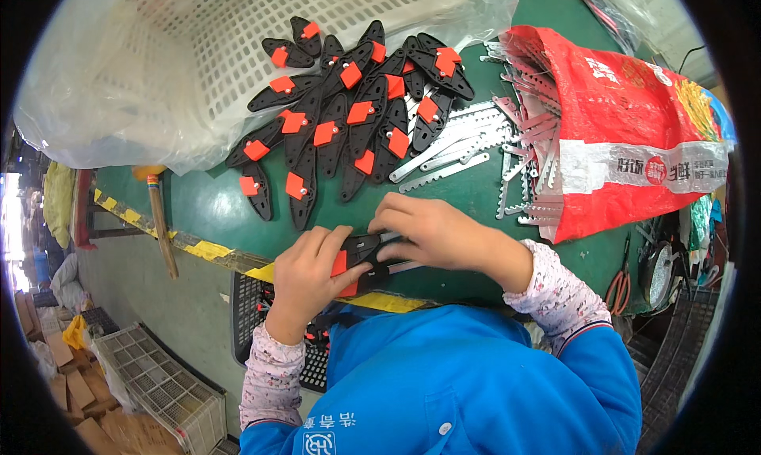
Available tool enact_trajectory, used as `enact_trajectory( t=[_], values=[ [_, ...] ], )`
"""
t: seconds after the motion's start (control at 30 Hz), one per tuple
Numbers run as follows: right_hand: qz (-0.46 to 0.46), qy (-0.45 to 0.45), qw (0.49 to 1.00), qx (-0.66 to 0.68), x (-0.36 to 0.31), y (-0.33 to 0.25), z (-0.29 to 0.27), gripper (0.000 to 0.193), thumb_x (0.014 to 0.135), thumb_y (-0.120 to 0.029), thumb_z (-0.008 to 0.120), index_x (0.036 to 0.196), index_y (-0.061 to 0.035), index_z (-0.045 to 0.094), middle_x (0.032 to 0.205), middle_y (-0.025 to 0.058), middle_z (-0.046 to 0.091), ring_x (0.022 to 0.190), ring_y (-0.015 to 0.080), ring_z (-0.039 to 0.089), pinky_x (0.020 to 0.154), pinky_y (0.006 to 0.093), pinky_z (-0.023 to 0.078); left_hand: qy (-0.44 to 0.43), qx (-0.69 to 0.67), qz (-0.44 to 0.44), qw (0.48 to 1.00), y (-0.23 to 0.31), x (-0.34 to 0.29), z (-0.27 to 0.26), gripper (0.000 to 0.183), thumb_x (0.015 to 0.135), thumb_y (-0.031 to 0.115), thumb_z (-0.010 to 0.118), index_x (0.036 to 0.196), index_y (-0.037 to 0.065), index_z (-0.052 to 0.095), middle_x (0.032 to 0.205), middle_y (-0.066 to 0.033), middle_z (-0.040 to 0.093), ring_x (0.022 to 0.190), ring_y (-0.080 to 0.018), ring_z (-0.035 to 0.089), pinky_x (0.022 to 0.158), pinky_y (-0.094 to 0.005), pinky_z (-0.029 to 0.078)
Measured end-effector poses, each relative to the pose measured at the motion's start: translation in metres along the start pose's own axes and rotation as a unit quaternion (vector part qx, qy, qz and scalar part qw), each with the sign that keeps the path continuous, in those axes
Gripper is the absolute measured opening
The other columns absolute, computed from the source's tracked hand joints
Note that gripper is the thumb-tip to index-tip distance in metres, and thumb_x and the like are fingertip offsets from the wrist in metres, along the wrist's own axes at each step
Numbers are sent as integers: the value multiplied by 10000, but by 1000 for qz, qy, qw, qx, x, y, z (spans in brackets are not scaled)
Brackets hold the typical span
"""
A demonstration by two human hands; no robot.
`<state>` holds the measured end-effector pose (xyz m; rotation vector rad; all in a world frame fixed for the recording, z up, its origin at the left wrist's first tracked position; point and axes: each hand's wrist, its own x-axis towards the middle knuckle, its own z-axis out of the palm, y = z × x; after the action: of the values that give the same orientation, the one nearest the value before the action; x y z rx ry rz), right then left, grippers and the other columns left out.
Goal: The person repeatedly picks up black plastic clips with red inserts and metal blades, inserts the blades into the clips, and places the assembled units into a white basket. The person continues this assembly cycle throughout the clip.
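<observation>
At the table's near edge my left hand (305,273) grips a black plastic part with a red tab (339,266), thumb and fingers around it. My right hand (432,233) is closed at the part's other end, pinching a silver metal strip (404,266) that lies against the black plastic. The fingers hide how far the strip sits inside the part. Beyond my hands lies a pile of similar black parts with red tabs (325,134). Loose toothed metal strips (445,172) lie to the right of the pile.
A red woven sack (602,138) spills more metal strips on the green table (357,217). A white perforated basket (230,27) with plastic film stands far left. A wooden-handled hammer (162,225) overhangs the yellow-taped edge. Scissors (621,284) are at right; a black crate (244,312) is below.
</observation>
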<state>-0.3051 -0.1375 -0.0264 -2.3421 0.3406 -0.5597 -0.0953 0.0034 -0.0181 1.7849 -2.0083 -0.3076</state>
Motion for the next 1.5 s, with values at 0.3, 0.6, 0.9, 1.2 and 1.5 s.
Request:
enact_trajectory(
  t=[0.3,0.6,0.9,1.2,1.5],
  values=[
    [82,108,944,-301,40,74,-24,827,743,-420,873,1422,-44,584,1288,128,634,1158,320,568,1009,439,437,-77,-55,3,996,4,6,-9,550,787,229,878,1244,9,666,1247,-170,597,1134,-385,571,981,-466,492],
    [69,155,956,-238,13,47,-19,320,801,-221,814,1061,-63,714,987,91,612,951,302,612,828,405,532,-2,29,-51,998,13,61,24,726,812,231,876,1407,-31,552,1250,-195,571,1131,-389,601,971,-460,521],
    [-6,44,964,-262,-4,68,-32,222,786,-129,770,999,-89,725,974,46,608,911,254,621,775,376,537,8,-22,-38,999,-3,44,11,646,765,178,896,1319,-3,617,1171,-164,561,1091,-351,589,936,-432,528],
    [-19,191,956,-220,12,47,-22,151,852,-77,711,995,-84,663,935,37,679,815,257,669,683,374,553,43,-85,-36,995,-6,18,1,645,792,110,879,1357,-1,589,1220,-187,597,1065,-391,652,921,-434,560],
    [239,355,779,459,5,12,-20,347,1030,-86,662,1237,6,399,993,161,665,746,215,727,621,344,629,52,-127,-29,990,-4,19,3,660,767,73,889,1349,-21,592,1196,-196,611,1065,-386,641,925,-433,551]
  ],
)
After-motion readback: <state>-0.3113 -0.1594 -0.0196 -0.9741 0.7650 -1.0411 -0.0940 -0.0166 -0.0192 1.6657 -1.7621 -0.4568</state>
